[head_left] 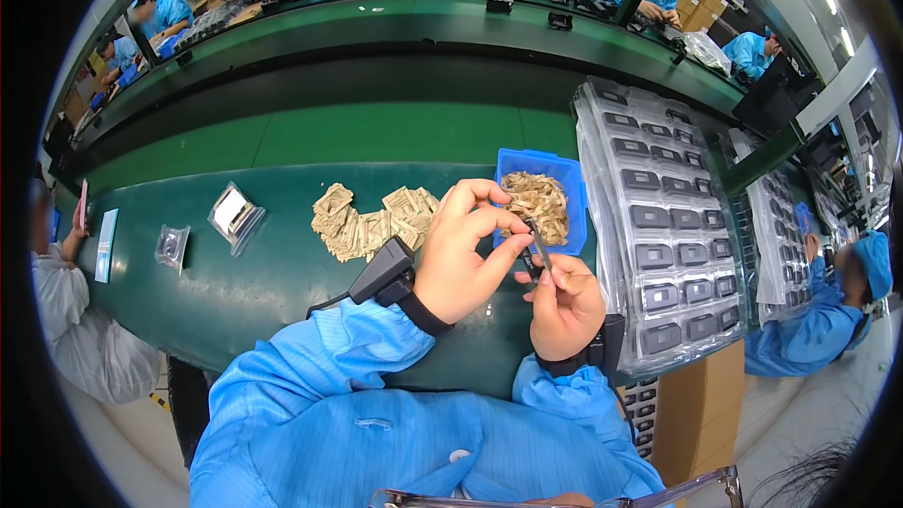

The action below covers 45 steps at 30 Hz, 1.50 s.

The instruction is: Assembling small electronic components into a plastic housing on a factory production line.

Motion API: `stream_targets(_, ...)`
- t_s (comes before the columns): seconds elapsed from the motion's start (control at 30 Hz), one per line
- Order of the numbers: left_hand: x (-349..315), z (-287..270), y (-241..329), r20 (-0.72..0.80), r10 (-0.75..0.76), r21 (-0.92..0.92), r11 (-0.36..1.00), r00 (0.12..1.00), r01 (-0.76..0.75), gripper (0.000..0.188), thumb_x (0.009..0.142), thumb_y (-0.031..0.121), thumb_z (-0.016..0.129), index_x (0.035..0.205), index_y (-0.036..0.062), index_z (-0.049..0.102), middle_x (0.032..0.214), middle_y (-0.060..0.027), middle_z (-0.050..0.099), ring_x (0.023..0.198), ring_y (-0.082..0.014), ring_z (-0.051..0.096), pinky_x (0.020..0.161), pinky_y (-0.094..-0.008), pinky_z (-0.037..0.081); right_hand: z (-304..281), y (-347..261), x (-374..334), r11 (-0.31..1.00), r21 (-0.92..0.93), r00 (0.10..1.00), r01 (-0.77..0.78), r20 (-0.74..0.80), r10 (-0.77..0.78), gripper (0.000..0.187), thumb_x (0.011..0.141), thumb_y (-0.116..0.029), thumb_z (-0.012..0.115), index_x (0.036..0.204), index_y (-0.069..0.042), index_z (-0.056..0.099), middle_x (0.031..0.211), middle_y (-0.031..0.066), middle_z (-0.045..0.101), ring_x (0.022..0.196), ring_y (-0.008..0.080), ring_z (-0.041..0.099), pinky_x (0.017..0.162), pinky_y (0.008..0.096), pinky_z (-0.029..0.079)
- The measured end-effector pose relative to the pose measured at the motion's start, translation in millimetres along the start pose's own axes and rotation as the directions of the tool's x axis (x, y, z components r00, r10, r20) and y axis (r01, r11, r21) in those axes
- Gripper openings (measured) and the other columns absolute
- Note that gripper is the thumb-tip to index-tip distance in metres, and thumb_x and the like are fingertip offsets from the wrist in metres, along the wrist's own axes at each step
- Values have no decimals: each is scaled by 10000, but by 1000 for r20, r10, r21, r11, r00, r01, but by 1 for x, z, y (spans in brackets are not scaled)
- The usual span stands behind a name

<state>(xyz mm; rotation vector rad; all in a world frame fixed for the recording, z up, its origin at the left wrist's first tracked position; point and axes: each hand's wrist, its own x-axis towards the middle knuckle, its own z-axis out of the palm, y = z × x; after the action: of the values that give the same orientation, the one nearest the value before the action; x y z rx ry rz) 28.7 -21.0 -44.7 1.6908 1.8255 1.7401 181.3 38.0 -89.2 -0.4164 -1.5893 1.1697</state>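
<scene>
Above the table edge, my left hand [470,249] and my right hand [567,309] meet, both closed in a pinch. Between their fingertips is a small dark piece with a thin grey strip [540,246]; its exact kind is too small to make out. Just behind the fingers stands a blue bin [578,190] holding many thin tan pieces [538,202]. Left of my left hand lies a loose heap of flat beige strips [350,230]. Each wrist wears a black strapped device, with a blue sleeve below it.
Stacked clear trays [611,315] of dark rectangular devices [651,216] stand at the right. Two clear bags [235,216] [172,246] lie at the left. A cardboard box [701,409] is below the trays. Co-workers in blue sit across and at the right; a person in white is left.
</scene>
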Motion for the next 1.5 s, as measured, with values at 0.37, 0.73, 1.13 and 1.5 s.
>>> stream_targets(0.37,5,1,-4,92,-72,-75,994,993,79,75,869,14,665,930,29,622,1168,-111,498,999,-173,567,788,-277,516,-2,-5,4,955,278,990,-100,127,67,259,879,104,643,1091,19,521,1080,195,605,889,240,696,757,338,620)
stream_targets(0.73,11,5,-23,66,65,251,965,996,-80,133,810,29,674,943,36,664,1176,-108,641,1102,-336,554,947,-430,460,-6,-10,17,952,236,943,-195,-221,248,291,1068,-193,414,1273,10,453,1040,103,518,726,156,635,627,245,544)
stream_targets(1.13,4,7,-6,404,-265,-620,625,876,475,344,909,-9,669,1251,-14,635,1183,-133,669,1121,-182,626,961,-307,521,-8,-5,8,868,352,937,-349,110,332,180,1052,-217,480,1140,-60,469,930,52,492,590,70,441,500,204,375)
stream_targets(1.5,3,4,2,429,-290,-593,624,855,509,233,840,-74,719,1070,-56,691,1065,-142,701,974,-188,690,856,-296,580,-7,-7,7,883,403,970,-241,129,206,175,1040,-196,505,1109,-38,473,936,67,480,659,77,430,524,198,387)
